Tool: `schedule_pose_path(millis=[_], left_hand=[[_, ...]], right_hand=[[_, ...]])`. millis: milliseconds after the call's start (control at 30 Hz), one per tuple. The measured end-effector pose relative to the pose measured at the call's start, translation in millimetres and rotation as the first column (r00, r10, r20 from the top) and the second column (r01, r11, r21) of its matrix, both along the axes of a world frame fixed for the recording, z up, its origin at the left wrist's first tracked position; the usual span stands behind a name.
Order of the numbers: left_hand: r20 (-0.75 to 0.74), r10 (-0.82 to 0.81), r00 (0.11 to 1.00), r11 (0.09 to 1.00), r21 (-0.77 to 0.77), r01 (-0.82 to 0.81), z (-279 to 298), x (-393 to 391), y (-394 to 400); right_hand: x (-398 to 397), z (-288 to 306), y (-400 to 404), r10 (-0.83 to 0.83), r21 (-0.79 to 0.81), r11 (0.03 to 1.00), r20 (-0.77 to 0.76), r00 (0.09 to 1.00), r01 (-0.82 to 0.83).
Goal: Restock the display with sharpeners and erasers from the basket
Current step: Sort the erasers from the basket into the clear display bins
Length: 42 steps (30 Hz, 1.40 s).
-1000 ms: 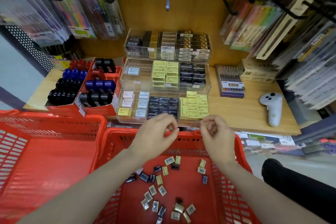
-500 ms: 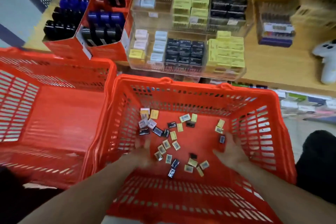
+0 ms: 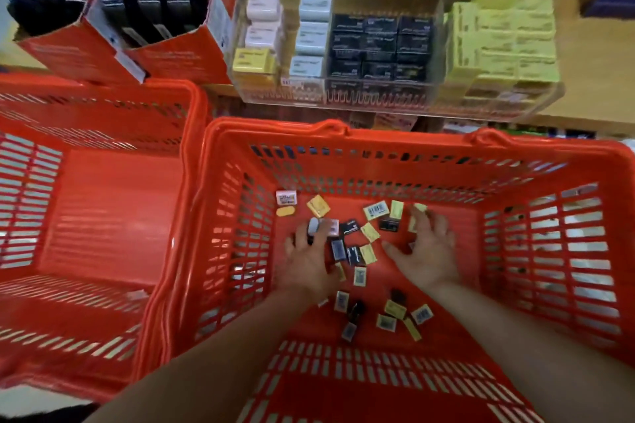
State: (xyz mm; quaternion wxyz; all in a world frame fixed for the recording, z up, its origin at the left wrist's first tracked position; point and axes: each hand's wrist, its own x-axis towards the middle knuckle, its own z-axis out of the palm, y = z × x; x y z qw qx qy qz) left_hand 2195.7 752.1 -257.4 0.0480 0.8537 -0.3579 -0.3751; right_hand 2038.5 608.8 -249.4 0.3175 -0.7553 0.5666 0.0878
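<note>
Wooden shelving (image 3: 598,79) fills the top of the frame, carrying a clear acrylic display (image 3: 395,93) with rows of small boxed erasers — white and pale blue at its left, black in the middle, yellow-green at the right. Upper left of that, red cardboard boxes (image 3: 165,51) hold dark, blurred items that cannot be identified.

Below the shelf sit two red plastic baskets side by side. The left basket (image 3: 92,216) shows only its bare floor. The right basket (image 3: 549,251), at centre frame, has loose small packets (image 3: 374,282) scattered over its floor: yellow, black, and white barcoded pieces, too small to sort into sharpeners or erasers.

Both forearms reach down into that right basket. The left hand (image 3: 309,257) lies palm-down among the packets, its fingers spread over a grey-white piece (image 3: 321,227) at their tips — whether it actually grips anything cannot be told through the blur. The right hand (image 3: 427,251) is spread wide, fingers extended above the packets at the basket's far right, holding nothing visible.
</note>
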Motion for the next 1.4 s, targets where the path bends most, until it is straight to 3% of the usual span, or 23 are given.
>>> schedule_pose_path(millis=[67,200,333,433,600,967,1133,1267,1333,1400], left_hand=[[-0.011,0.030,0.999,0.997,-0.075,-0.030,4,-3,-1],[-0.030,0.211,0.977,0.965,-0.153,-0.213,7,-8,13],[-0.104,0.145,0.984,0.959,-0.231,-0.165,11,-16,26],[-0.181,0.129,0.975,0.951,-0.256,-0.173,7,-16,24],[-0.212,0.066,0.975,0.976,-0.191,-0.108,6,-19,19],[-0.212,-0.027,0.977,0.996,-0.088,0.008,15,-19,29],[-0.304,0.058,0.951,0.993,-0.084,-0.088,23,-18,26],[-0.250,0.157,0.955,0.967,-0.156,-0.200,26,-17,24],[-0.194,0.270,0.943,0.928,-0.207,-0.309,28,-17,20],[-0.252,0.410,0.876,0.847,-0.250,-0.469,34,-18,13]], right_hand=[[13,3,6,0.084,-0.025,0.996,-0.011,0.996,-0.084],[30,7,7,0.156,-0.086,0.981,-0.195,0.968,-0.175],[38,2,13,0.161,-0.156,0.969,-0.200,0.966,-0.194],[42,0,19,0.275,-0.156,0.937,-0.218,0.936,-0.312],[54,4,14,0.419,0.076,0.906,-0.297,0.858,-0.416],[22,5,35,0.504,0.047,0.863,-0.163,0.848,-0.503],[18,6,38,0.546,0.050,0.838,-0.121,0.829,-0.544],[15,7,39,0.579,0.062,0.815,-0.131,0.804,-0.577],[11,10,38,0.537,0.085,0.843,-0.083,0.839,-0.531],[6,16,35,0.425,0.116,0.899,0.002,0.905,-0.423]])
